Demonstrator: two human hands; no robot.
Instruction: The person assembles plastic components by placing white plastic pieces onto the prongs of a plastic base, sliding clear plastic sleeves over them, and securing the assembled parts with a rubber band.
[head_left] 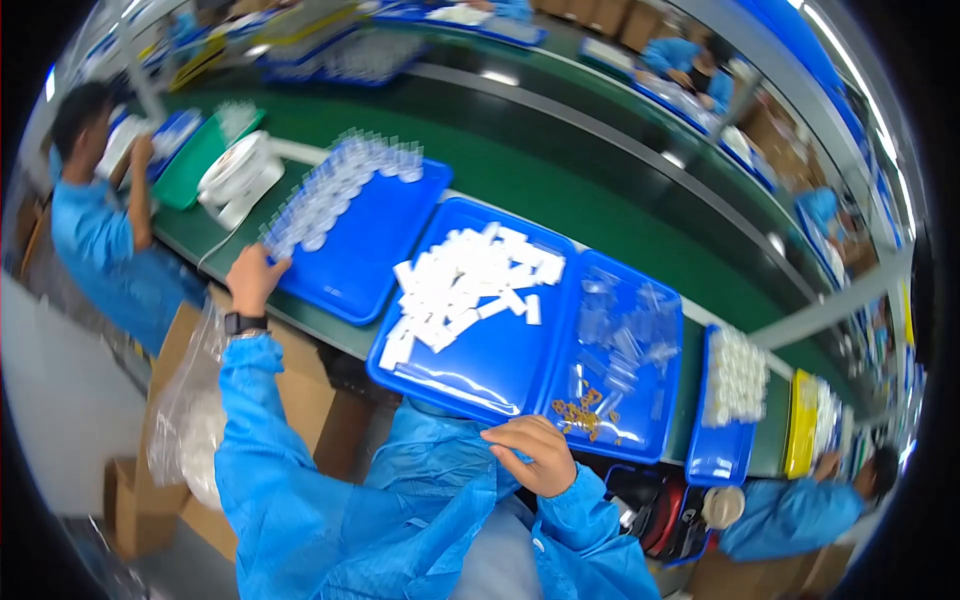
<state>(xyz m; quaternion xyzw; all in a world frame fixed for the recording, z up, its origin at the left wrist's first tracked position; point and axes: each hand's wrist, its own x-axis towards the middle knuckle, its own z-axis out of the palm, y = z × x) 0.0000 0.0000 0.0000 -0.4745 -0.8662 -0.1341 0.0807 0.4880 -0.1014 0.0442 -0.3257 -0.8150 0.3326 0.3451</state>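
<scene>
My left hand (253,278), with a dark watch on its wrist, reaches to the left corner of a blue tray (345,298). Its fingers are curled beside the last of several rows of clear plastic cups (340,190); what they pinch, if anything, is too small to make out. In front of the middle blue tray (510,385), my right hand (537,455) hovers near my body, fingers loosely bent, thumb slightly apart, nothing visible in it. White rectangular pieces (465,280) are heaped in that tray. The right-hand tray (640,440) holds clear plastic pieces (625,330) and small amber-brown parts (585,415).
A white scale-like device (240,175) and a green tray (190,165) stand at the left, by a co-worker (110,230). A green conveyor belt (560,165) runs behind the trays. Below my left arm is an open carton (300,375) with a plastic bag (195,420). Another co-worker (800,515) sits at right.
</scene>
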